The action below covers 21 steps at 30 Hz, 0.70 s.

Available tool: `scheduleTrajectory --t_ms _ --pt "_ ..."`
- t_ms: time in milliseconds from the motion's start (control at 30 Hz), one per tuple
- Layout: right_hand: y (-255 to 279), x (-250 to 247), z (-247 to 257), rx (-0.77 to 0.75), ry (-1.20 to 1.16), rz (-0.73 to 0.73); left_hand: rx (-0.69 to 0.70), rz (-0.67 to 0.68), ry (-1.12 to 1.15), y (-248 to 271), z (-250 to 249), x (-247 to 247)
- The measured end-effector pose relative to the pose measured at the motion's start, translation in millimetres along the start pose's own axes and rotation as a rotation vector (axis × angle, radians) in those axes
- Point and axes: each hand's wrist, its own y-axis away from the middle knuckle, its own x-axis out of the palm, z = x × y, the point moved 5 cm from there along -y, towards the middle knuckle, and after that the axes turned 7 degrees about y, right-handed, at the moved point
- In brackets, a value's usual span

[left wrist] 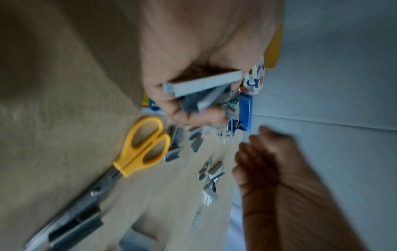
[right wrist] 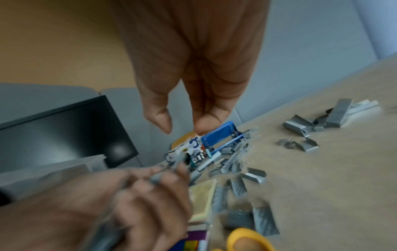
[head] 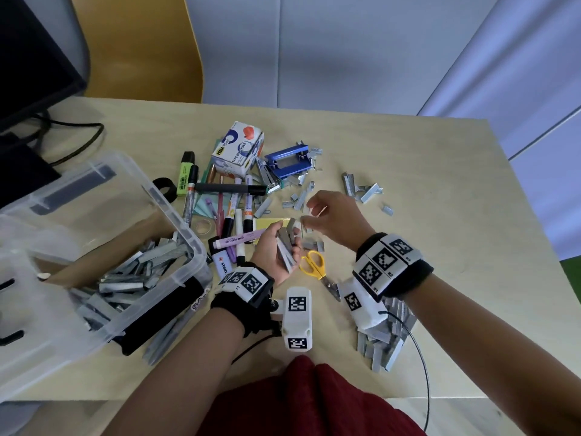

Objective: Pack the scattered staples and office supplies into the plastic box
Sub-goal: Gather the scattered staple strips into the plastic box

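box: clear plastic, far left of table, tilted toward the pile; already holds a good heap of grey staple strips, nothing else visible inside.
progress: judged under halfway; staples partly packed, pens and other supplies all outside.
pens/markers: crossed heap just right of box, with green highlighter, sticky notes, tape roll; not packed.
tape dispenser carton: behind the pens, upright-ish; not packed.
left hand: centre, palm up, fingers curled round a bundle of staple strips; several long strips, stacked unevenly, ends sticking out past the fingers.
scissors: yellow handles, just beside left hand on table; not packed.
blue hole punch: far centre, loose strips around it.
right hand: just right of the left, above the table; thumb and fingertips close but apart, loosely curled, nothing visible between them in wrist view.
loose staples: short broken strips scattered far right; grey, shiny, small.
staple pile: big heap near right forearm at table edge; still to go.
next: likely dump the left-hand bundle into box, then more strips.
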Motion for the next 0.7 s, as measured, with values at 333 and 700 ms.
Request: scheduleTrajectory --t_ms 333,700 --pt "-39.8 47.9 -19.7 0.079 0.304 0.179 -0.003 0.02 0.023 -0.7 -14.3 -19.9" --pt "-32.6 53.4 -24.2 0.052 0.324 0.164 -0.019 0.065 -0.009 -1.0 -11.4 -13.3"
